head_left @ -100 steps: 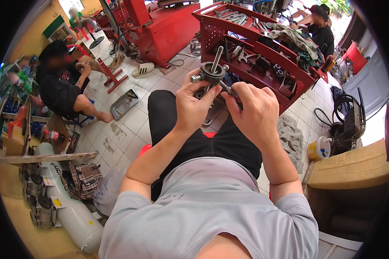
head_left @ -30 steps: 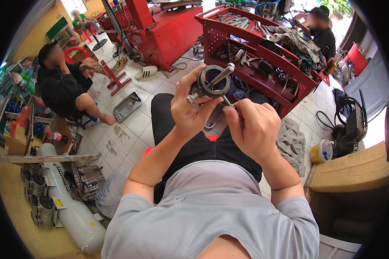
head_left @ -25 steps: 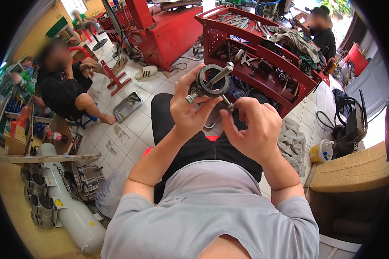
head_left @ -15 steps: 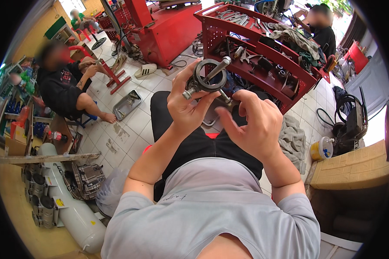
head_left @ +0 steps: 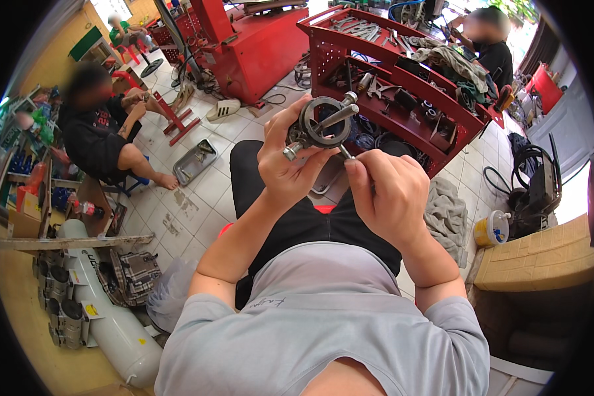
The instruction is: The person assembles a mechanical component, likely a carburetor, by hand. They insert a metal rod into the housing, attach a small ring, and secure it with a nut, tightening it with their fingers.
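A dark metal ring-shaped tool (head_left: 304, 124) with bolts standing out from its rim is raised in front of my knees. My left hand (head_left: 285, 157) is closed around its left and lower side, thumb beneath the ring. A shiny rod (head_left: 340, 116) slants across the ring's opening toward the upper right. At the ring's lower right, a thin bolt (head_left: 345, 153) sticks out toward me. My right hand (head_left: 393, 195) pinches the end of this bolt between thumb and forefinger, its other fingers curled. The palm of my left hand hides part of the tool.
Ahead stands a red tool cart (head_left: 402, 109) loaded with wrenches, tools and rags. A metal tray (head_left: 196, 162) lies on the tiles, left of my knees. A person (head_left: 102, 132) sits at the left, another (head_left: 494, 53) behind the cart. A grey cloth (head_left: 446, 214) lies at the right.
My right hand has closed from a loose, parted thumb and fingers into a pinch on the bolt's end. The ring-shaped tool has shifted slightly right and down in my left hand.
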`<action>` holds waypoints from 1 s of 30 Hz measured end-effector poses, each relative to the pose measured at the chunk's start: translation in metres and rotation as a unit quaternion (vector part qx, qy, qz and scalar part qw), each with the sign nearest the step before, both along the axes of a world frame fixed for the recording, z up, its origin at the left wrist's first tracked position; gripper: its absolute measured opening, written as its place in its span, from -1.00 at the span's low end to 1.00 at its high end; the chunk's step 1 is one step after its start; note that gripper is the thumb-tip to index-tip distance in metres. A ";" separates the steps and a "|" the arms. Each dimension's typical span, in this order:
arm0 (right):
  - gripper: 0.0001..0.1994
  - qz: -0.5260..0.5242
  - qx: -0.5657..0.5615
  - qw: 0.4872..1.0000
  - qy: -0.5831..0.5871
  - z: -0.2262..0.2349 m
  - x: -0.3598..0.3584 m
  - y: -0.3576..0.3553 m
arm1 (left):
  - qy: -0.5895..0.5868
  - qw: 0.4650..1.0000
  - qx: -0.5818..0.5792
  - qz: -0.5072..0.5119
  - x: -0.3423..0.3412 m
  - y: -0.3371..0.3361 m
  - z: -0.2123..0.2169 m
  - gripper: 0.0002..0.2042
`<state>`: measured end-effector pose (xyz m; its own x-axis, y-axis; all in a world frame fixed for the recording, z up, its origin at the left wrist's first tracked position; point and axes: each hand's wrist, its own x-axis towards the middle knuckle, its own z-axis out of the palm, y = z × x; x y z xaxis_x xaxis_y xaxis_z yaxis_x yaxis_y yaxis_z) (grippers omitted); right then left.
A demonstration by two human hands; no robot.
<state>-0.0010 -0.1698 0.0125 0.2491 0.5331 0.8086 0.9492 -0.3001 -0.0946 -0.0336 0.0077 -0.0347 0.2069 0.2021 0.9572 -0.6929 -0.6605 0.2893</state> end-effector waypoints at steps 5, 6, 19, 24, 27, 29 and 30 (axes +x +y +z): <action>-0.79 -0.001 0.050 0.998 0.042 0.007 -0.010 0.004 | 0.009 1.000 0.016 0.018 -0.001 0.000 0.002 -0.78; -0.79 -0.004 0.048 0.998 0.045 0.004 -0.009 0.004 | 0.015 0.999 0.020 0.025 -0.001 -0.001 0.003 -0.79; -0.78 -0.001 0.017 1.000 0.012 0.002 -0.002 0.002 | 0.007 1.000 -0.002 0.008 0.003 0.000 -0.002 -0.79; -0.78 -0.014 0.030 0.999 0.022 0.004 -0.007 0.005 | 0.007 1.000 0.011 0.008 0.003 0.003 -0.002 -0.79; -0.78 -0.006 0.023 0.999 0.031 0.001 -0.006 0.004 | 0.001 1.000 0.004 -0.010 0.004 0.003 -0.003 -0.80; -0.78 -0.005 0.017 0.999 0.026 0.000 -0.005 0.004 | 0.010 1.000 0.000 -0.004 0.003 0.001 -0.003 -0.80; -0.78 -0.005 0.014 1.000 0.024 0.000 -0.004 0.004 | 0.015 1.000 -0.002 -0.002 0.003 0.000 -0.003 -0.80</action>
